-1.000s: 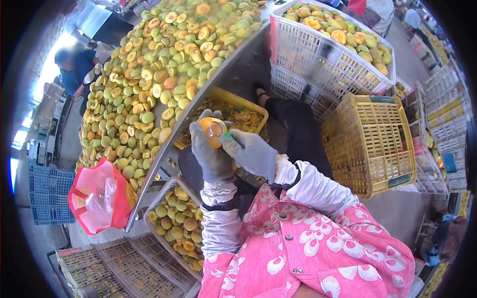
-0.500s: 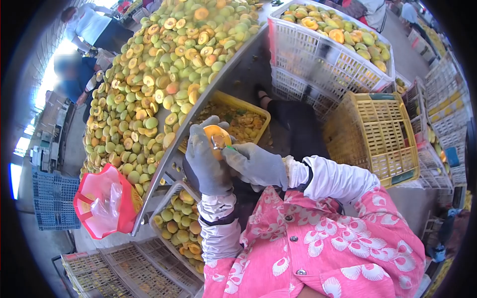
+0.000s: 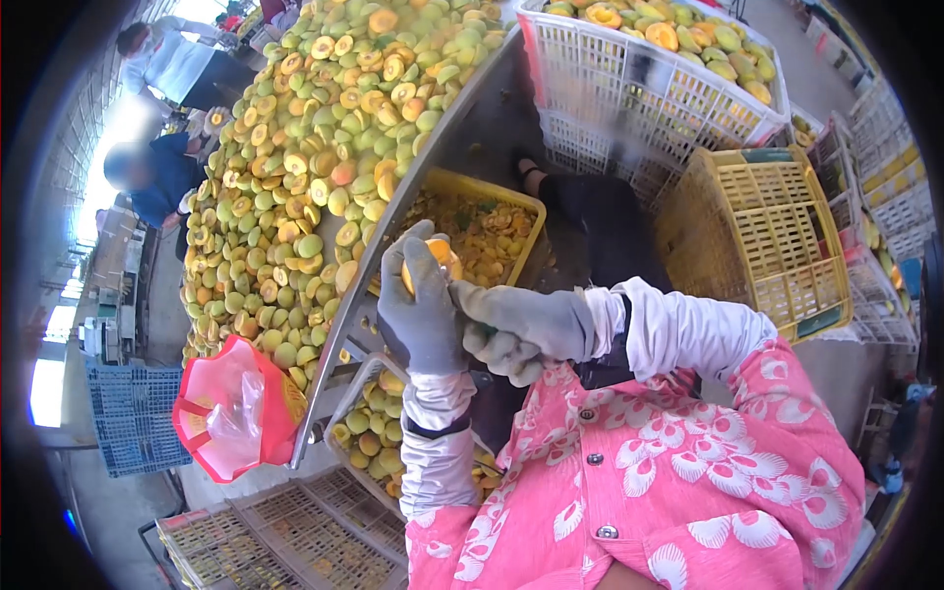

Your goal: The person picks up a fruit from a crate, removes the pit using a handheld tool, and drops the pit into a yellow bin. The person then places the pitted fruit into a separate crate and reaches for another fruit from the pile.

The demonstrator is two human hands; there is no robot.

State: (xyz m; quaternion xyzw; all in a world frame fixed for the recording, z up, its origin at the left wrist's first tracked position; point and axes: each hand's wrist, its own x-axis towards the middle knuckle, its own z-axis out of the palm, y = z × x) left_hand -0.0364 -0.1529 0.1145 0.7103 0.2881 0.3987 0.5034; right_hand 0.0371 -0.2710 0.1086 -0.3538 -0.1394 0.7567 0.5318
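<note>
My gloved left hand [image 3: 423,310] is closed around a peach half [image 3: 444,259], whose orange flesh shows between the fingers. My gloved right hand [image 3: 526,324] is curled into a fist right against it. The green-handled pitting tool in the right fist is almost wholly hidden now. Below the hands lies a yellow crate [image 3: 539,228] holding orange fruit scraps. Beyond the left hand, a large heap of halved peaches [image 3: 295,187] covers a metal-edged table [image 3: 395,211].
A pink bag [image 3: 231,408] hangs at the table's near corner. Beside my left arm stands a crate of peaches [image 3: 369,433]. A white crate [image 3: 649,98] full of fruit and a tipped yellow crate [image 3: 782,236] are to the right. Another person [image 3: 157,182] is across the table.
The right hand has rolled into a tighter fist, hiding the tool. In the left hand the peach half has turned, so its cut face shows less. The whole view has shifted slightly.
</note>
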